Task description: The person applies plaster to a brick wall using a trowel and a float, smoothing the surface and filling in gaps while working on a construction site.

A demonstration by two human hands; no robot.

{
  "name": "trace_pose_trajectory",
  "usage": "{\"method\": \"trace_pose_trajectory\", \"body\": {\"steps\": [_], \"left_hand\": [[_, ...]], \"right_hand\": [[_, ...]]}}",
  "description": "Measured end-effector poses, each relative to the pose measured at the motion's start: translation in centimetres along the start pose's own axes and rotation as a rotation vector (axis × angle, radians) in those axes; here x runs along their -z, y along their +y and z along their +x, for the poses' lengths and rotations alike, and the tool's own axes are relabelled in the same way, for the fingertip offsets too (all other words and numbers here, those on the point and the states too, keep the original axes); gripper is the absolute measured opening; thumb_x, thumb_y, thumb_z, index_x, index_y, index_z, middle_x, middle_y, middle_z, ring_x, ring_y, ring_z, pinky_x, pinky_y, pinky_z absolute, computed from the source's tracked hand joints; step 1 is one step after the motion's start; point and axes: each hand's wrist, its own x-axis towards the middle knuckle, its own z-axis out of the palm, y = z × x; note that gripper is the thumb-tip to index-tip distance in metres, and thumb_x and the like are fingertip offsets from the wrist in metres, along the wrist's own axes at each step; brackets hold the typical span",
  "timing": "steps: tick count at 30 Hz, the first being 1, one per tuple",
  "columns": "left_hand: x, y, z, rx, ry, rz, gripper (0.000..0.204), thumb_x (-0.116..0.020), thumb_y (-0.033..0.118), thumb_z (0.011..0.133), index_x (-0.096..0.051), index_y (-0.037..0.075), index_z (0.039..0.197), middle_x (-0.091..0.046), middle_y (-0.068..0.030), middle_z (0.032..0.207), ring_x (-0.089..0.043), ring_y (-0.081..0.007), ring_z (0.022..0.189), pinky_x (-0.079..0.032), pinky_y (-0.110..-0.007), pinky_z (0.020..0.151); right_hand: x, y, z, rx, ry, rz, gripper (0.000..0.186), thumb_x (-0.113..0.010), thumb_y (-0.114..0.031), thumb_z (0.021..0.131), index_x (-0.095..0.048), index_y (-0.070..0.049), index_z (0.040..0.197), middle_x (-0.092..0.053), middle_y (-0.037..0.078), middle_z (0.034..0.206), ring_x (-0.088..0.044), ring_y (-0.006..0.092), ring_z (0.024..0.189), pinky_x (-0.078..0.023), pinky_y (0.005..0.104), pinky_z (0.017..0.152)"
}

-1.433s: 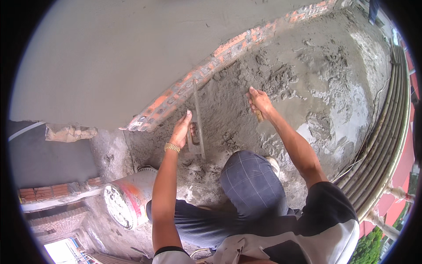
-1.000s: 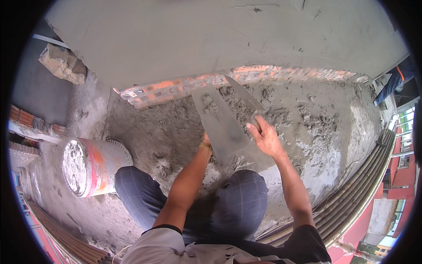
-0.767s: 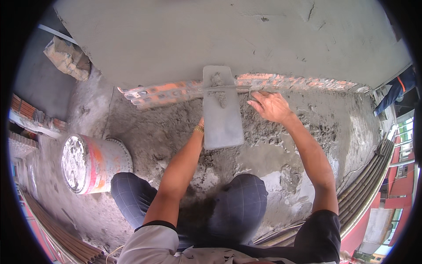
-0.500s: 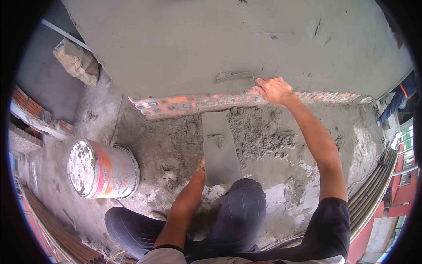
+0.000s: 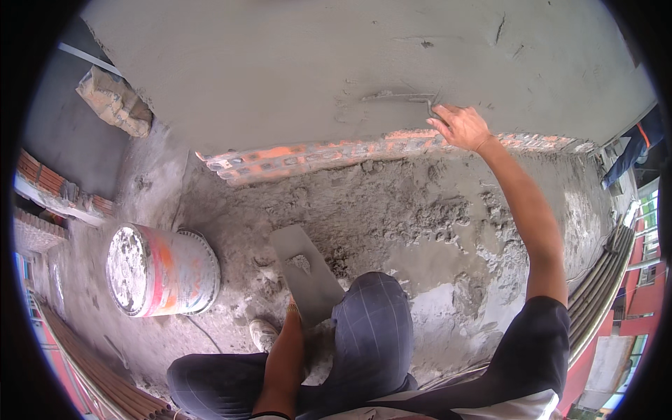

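My right hand (image 5: 460,127) grips the handle of a plastering trowel (image 5: 402,96). The trowel's blade lies against the grey, wet-plastered wall (image 5: 294,84), a little above a strip of bare brick (image 5: 301,159). Low in front of me, my left hand (image 5: 292,308) holds up a flat, oblong mortar board (image 5: 313,285). Its fingers are hidden behind the board; only the banded wrist area shows. A small dab of mortar (image 5: 299,263) sits on the board's face, which tilts beside my bent knee (image 5: 374,308).
A splashed plastic bucket (image 5: 178,269) stands on the rough floor at left. Loose mortar (image 5: 427,210) is strewn along the wall's foot. A crumpled sack (image 5: 115,101) lies at the far left. Bundled poles (image 5: 602,280) run along the right edge, and another person's leg (image 5: 630,154) shows at far right.
My right hand and the trowel have moved right and slightly up along the wall. The mortar board has come left and closer to me, away from the brick strip, and tilted.
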Motion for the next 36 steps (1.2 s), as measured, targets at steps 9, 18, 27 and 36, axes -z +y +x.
{"method": "trace_pose_trajectory", "body": {"steps": [9,18,27,36], "left_hand": [[-2.2,0.3,2.0,0.008,-0.019,0.022,0.063,-0.056,0.051,0.099,-0.051,0.004,0.139,-0.059,-0.0138,0.133,-0.058,-0.0282,0.122,-0.051,-0.043,0.099],[-1.6,-0.8,0.7,0.028,-0.019,0.003,0.064,-0.056,0.052,0.099,-0.05,0.003,0.14,-0.059,-0.0143,0.134,-0.057,-0.0288,0.123,-0.05,-0.044,0.1],[-0.1,-0.8,-0.2,0.043,0.0,-0.006,0.066,-0.055,0.053,0.099,-0.05,0.002,0.141,-0.058,-0.0148,0.135,-0.056,-0.0294,0.125,-0.049,-0.044,0.101],[-0.7,-1.1,0.9,0.082,-0.015,0.031,0.068,-0.055,0.054,0.099,-0.049,0.001,0.142,-0.058,-0.0153,0.135,-0.055,-0.03,0.126,-0.049,-0.045,0.102]], "right_hand": [[5.5,-1.2,3.2,-0.161,-0.043,0.088,0.051,-0.043,-0.049,0.104,-0.063,-0.007,0.124,-0.073,0.015,0.098,-0.072,0.0316,0.078,-0.059,0.0443,0.077],[1.0,-7.2,5.2,0.036,-0.156,-0.074,0.048,-0.042,-0.047,0.105,-0.062,-0.008,0.125,-0.073,0.015,0.093,-0.071,0.0331,0.081,-0.059,0.0442,0.071],[2.7,-3.6,2.6,-0.229,0.282,0.233,0.049,-0.049,-0.048,0.102,-0.064,-0.005,0.119,-0.073,0.016,0.091,-0.071,0.0354,0.077,-0.058,0.0473,0.075],[4.7,2.9,2.1,-0.04,-0.235,-0.18,0.05,-0.04,-0.05,0.105,-0.061,-0.009,0.123,-0.073,0.014,0.098,-0.071,0.035,0.079,-0.058,0.0457,0.083]]}}
